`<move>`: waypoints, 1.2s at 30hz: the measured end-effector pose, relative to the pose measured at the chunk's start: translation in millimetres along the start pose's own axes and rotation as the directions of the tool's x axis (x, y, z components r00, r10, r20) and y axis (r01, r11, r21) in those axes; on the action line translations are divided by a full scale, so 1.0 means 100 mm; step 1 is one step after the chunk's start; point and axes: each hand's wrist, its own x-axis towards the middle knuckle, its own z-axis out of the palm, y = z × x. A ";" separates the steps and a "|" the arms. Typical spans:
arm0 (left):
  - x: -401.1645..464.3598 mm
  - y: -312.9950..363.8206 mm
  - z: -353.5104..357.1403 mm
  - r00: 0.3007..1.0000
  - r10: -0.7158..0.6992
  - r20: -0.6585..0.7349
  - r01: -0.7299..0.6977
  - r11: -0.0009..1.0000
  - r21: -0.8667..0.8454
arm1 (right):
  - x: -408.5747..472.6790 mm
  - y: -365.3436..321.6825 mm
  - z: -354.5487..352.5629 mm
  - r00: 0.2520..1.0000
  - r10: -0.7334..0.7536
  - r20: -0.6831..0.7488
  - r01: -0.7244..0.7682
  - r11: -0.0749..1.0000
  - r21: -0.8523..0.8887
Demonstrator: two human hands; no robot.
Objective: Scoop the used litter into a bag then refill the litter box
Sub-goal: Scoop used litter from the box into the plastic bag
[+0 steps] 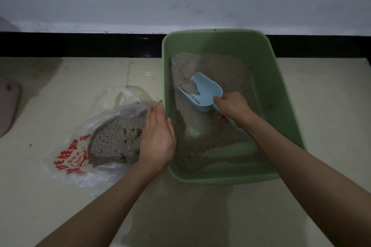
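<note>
1. Right hand (230, 106) grips the light-blue scoop (202, 92) by its handle, inside the green litter box (285, 94), some litter in it.
2. Left hand (158, 136), fingers straight, rests at the mouth of the clear plastic bag (80, 146) holding grey litter (116, 138), beside the box.

I see both bare forearms reaching forward. My left hand (158, 136) is flat, fingers straight and together. My right hand (230, 106) is curled tight around a handle.
</note>
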 end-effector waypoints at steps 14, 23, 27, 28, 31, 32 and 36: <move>0.00 0.02 0.00 1.000 -0.012 -0.005 0.012 1.000 -0.010 | 0.10 0.05 0.14 0.996 0.000 -0.087 0.012 0.990 0.139; -0.01 0.02 0.01 1.000 -0.012 -0.014 0.012 0.999 -0.032 | 0.28 -0.18 0.29 0.993 0.000 -0.121 0.012 0.995 0.103; -0.02 0.04 0.00 1.000 -0.020 -0.019 0.020 0.999 -0.045 | 0.32 -0.13 0.32 0.989 -0.019 -0.144 0.040 0.989 0.143; -0.02 0.05 0.00 1.000 -0.020 -0.020 0.019 0.999 -0.046 | 0.32 -0.12 0.33 0.989 -0.016 -0.144 0.038 0.987 0.154; -0.03 0.04 0.00 1.000 -0.015 -0.021 0.014 0.999 -0.046 | 0.33 -0.13 0.38 0.989 0.010 -0.147 0.023 0.976 0.218; -0.03 0.04 0.01 1.000 -0.017 -0.019 0.016 0.999 -0.049 | 0.34 -0.16 0.40 0.989 0.025 -0.143 0.011 0.968 0.249; -0.02 0.04 0.02 1.000 -0.008 -0.016 0.007 0.998 -0.061 | 0.38 -0.34 0.47 0.988 0.108 -0.107 -0.060 0.924 0.377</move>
